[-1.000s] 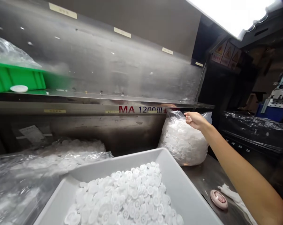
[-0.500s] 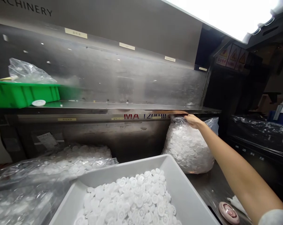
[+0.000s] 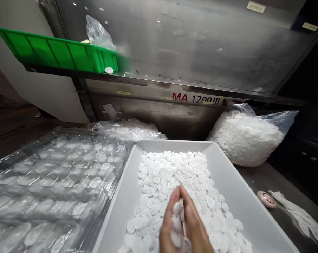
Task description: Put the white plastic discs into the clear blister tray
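Several white discs sit between our left hand and right hand, palms cupped around them, over the grey tray. We judge them light, stiff, slippery; scoop two-palmed or pinch rims.

Round white discs lie heaped in a gray tray.

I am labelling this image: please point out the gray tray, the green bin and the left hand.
Gray plastic tray (image 3: 239, 196), head view, right inner wall.
Green plastic bin (image 3: 61, 52), head view, front wall.
Left hand (image 3: 166, 230), head view, middle of hand.
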A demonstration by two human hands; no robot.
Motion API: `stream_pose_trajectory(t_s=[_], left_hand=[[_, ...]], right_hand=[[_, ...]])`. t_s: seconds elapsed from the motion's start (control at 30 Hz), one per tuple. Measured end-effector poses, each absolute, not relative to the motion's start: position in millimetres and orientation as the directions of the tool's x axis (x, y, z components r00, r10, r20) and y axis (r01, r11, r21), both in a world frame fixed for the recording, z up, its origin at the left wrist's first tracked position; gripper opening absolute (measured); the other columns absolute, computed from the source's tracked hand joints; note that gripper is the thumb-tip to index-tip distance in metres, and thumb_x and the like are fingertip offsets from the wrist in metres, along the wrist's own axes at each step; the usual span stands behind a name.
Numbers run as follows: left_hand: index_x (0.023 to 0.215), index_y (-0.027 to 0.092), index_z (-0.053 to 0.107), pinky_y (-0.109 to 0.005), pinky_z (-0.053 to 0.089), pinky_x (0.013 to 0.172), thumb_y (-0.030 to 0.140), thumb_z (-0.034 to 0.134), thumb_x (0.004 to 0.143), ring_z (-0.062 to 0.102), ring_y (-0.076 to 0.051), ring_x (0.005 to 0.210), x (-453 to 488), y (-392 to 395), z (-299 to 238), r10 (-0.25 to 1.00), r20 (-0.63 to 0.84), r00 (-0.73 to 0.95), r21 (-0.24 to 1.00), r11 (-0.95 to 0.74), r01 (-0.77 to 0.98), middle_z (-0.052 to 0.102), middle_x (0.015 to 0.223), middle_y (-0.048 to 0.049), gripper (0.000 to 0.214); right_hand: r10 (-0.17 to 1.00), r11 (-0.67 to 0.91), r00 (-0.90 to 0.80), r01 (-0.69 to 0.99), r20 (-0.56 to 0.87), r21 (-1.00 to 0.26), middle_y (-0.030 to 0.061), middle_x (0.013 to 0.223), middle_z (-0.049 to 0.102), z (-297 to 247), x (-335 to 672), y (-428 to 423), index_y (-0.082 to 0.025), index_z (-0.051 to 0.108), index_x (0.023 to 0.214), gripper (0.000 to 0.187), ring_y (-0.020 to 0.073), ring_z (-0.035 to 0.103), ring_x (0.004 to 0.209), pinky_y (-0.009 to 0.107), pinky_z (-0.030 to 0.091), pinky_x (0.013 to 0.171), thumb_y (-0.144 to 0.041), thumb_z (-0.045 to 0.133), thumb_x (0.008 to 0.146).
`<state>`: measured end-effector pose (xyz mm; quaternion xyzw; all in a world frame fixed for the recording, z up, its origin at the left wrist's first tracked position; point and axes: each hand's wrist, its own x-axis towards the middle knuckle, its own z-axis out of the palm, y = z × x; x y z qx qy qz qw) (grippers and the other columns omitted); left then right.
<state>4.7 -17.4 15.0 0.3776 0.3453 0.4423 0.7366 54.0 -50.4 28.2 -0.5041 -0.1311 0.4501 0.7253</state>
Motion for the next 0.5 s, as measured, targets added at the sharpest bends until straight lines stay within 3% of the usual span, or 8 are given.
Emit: stream_pose_trajectory(t_s=[0.03, 0.13, 0.2, 0.3, 0.37, 0.5], left_hand=[[0.113, 0.038, 0.059, -0.041, 0.033, 0.105, 0.046, 0.036, 0.084, 0.034, -0.024, 0.13, 6, -21, 18, 0.933, -0.09, 0.348, 0.923, 0.209, -0.323, 0.048, 0.136, 0.0042, 0.037], [0.112, 0.033, 0.06, -0.041, 0.016, 0.112, 0.036, 0.043, 0.083, 0.028, -0.024, 0.133, 9, -22, 25, 0.937, 0.169, 0.305, 0.977, -0.12, -0.175, 0.049, 0.134, 0.005, 0.034], [0.117, 0.033, 0.056, -0.045, 0.012, 0.111, 0.029, 0.043, 0.083, 0.031, -0.024, 0.131, 9, -17, 27, 0.903, 0.303, 0.304, 0.951, -0.307, -0.036, 0.048, 0.135, 0.0043, 0.036], [0.128, 0.036, 0.044, -0.045, 0.019, 0.108, 0.02, 0.035, 0.086, 0.035, -0.021, 0.13, 6, -9, 26, 0.811, 0.489, 0.32, 0.819, -0.554, 0.152, 0.044, 0.139, 0.0047, 0.045], [0.13, 0.039, 0.038, -0.042, 0.024, 0.107, 0.019, 0.03, 0.088, 0.035, -0.019, 0.129, 2, -7, 23, 0.802, 0.535, 0.265, 0.812, -0.575, 0.103, 0.044, 0.139, 0.0062, 0.047], [0.131, 0.034, 0.031, -0.034, 0.026, 0.106, 0.028, 0.033, 0.088, 0.026, -0.019, 0.133, -8, -12, 16, 0.932, 0.337, 0.132, 0.937, -0.319, -0.139, 0.03, 0.146, 0.0027, 0.043]], right_hand=[[0.806, 0.156, 0.531, -0.619, -0.263, -0.77, -0.0025, 0.141, 0.038, 22, 43, -44, -0.029, 0.052, 0.124, 0.045, 0.0204, 0.022, 0.135, 0.037, 0.025, 0.107, -0.045, 0.057, 0.082], [0.831, 0.241, 0.511, -0.688, -0.221, -0.685, -0.001, 0.135, 0.046, 19, 35, -30, -0.03, 0.054, 0.121, 0.044, 0.0208, 0.028, 0.133, 0.04, 0.027, 0.106, -0.049, 0.054, 0.081], [0.843, 0.257, 0.499, -0.703, -0.203, -0.663, 0.0, 0.133, 0.048, 22, 39, -27, -0.031, 0.055, 0.12, 0.047, 0.0236, 0.032, 0.13, 0.044, 0.029, 0.105, -0.049, 0.06, 0.076], [0.865, 0.254, 0.453, -0.765, -0.215, -0.592, 0.0011, 0.128, 0.052, 25, 42, -23, -0.033, 0.058, 0.116, 0.049, 0.0252, 0.034, 0.129, 0.047, 0.031, 0.103, -0.046, 0.064, 0.069], [0.875, 0.246, 0.417, -0.819, -0.244, -0.519, 0.0021, 0.125, 0.055, 26, 41, -19, -0.03, 0.062, 0.11, 0.043, 0.0248, 0.035, 0.128, 0.047, 0.033, 0.102, -0.046, 0.06, 0.07], [0.874, 0.277, 0.375, -0.907, -0.309, -0.317, 0.0012, 0.125, 0.055, 33, 34, -9, -0.026, 0.067, 0.1, 0.043, 0.0232, 0.04, 0.125, 0.045, 0.037, 0.099, -0.051, 0.038, 0.08]])
